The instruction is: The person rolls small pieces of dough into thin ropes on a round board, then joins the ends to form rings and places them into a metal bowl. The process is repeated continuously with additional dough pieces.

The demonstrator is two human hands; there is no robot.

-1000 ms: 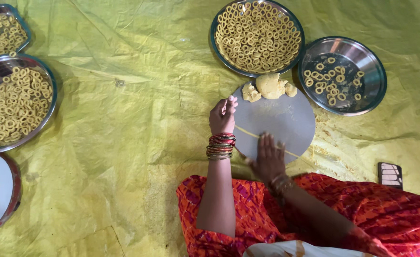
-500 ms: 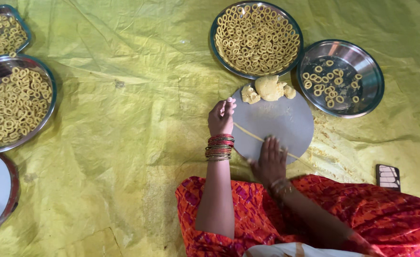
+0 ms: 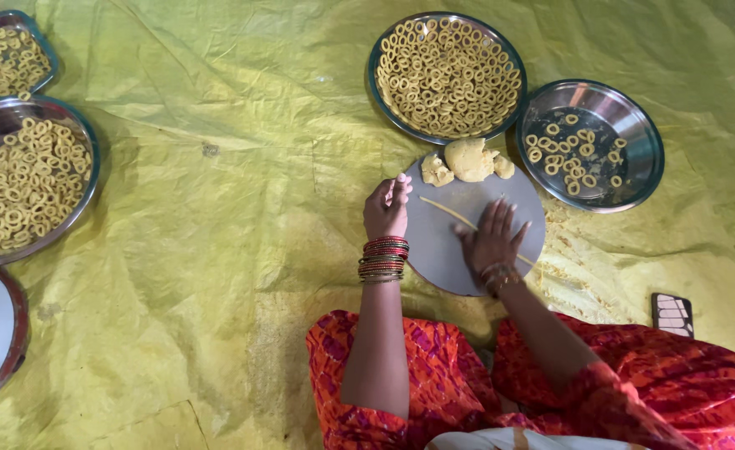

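A round grey board (image 3: 442, 250) lies on the yellow sheet in front of me. My right hand (image 3: 492, 237) lies flat on it, fingers spread, pressing a thin rope of yellow dough (image 3: 446, 212) that runs diagonally across the board. My left hand (image 3: 386, 208), with red and gold bangles at the wrist, rests at the board's left edge with fingers curled and pinched together near the rope's left end. Lumps of yellow dough (image 3: 470, 159) sit at the far rim of the board.
A steel plate full of dough rings (image 3: 448, 73) lies beyond the board; a steel bowl with fewer rings (image 3: 590, 143) is at its right. More ring-filled plates (image 3: 19, 185) sit at far left. A small patterned object (image 3: 672, 314) lies at right on the sheet (image 3: 217, 250).
My right hand has slid forward and to the right across the board, rolling the dough rope. The left hand has stayed at the board's left edge.
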